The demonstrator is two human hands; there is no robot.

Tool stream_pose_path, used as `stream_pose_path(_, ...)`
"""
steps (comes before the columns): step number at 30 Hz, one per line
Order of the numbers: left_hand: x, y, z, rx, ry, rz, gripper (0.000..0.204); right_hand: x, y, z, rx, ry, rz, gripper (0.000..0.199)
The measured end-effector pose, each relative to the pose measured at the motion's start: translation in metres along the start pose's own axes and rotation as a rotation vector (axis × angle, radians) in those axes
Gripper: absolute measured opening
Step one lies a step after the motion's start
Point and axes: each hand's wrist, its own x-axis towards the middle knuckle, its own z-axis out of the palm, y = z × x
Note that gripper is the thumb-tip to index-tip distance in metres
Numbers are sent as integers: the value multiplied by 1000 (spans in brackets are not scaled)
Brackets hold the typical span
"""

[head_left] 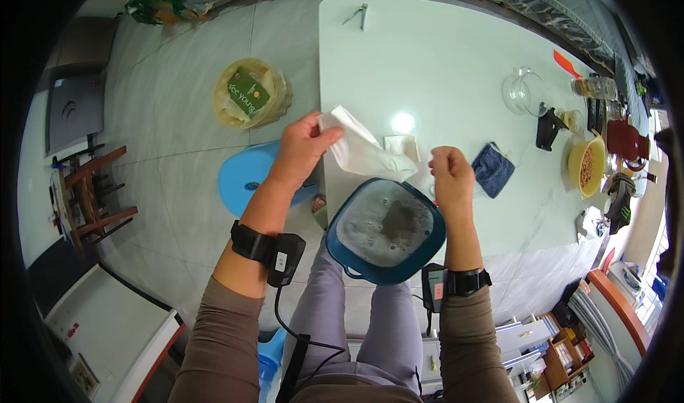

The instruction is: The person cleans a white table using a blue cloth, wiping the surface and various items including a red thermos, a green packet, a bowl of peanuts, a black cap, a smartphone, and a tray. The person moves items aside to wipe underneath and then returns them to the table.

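Note:
My left hand pinches one end of a limp white cloth-like piece; its exact kind is unclear. The piece slants down to the right, over the far rim of a dark blue basin. Foamy soapy water with a dark grey patch fills the basin. Near the cloth's lower end, my right hand is closed with its fingers curled; whatever it may grip is hidden. Just beyond the cloth lies a small whitish square. A folded dark blue cloth rests right of my right hand.
On the pale table stand a glass bowl, a yellow bowl of reddish beans or nuts, jars and an orange-red spatula. A blue stool and a yellowish bin are on the floor at left.

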Motion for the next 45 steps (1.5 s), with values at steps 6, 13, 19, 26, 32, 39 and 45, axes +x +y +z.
stream_pose_path(6, 31, -43, -131, -238, 495, -241, 22, -20, 26, -22, 183, 68, 95, 20)
stream_pose_path(13, 89, -85, -285, -303, 549, -268, 41, -62, 79, -41, 93, 184, 194, 19)
stream_pose_path(19, 67, -77, -233, 91, 345, -334, 88, -109, 129, -53, 39, 402, 312, 19)
stream_pose_path(26, -59, -146, -87, 165, -530, -635, 80, -168, 133, -21, 335, 122, 702, 60)
stream_pose_path(32, -131, -204, -25, -185, -323, -668, 74, -176, 142, -20, 444, -75, 675, 58)
stream_pose_path(39, -163, -238, -28, -655, -87, -584, 59, -163, 121, -24, 344, -280, 457, 59)
stream_pose_path(45, -203, -246, -67, -839, 64, -462, 51, -155, 95, 16, 285, -476, 324, 59)
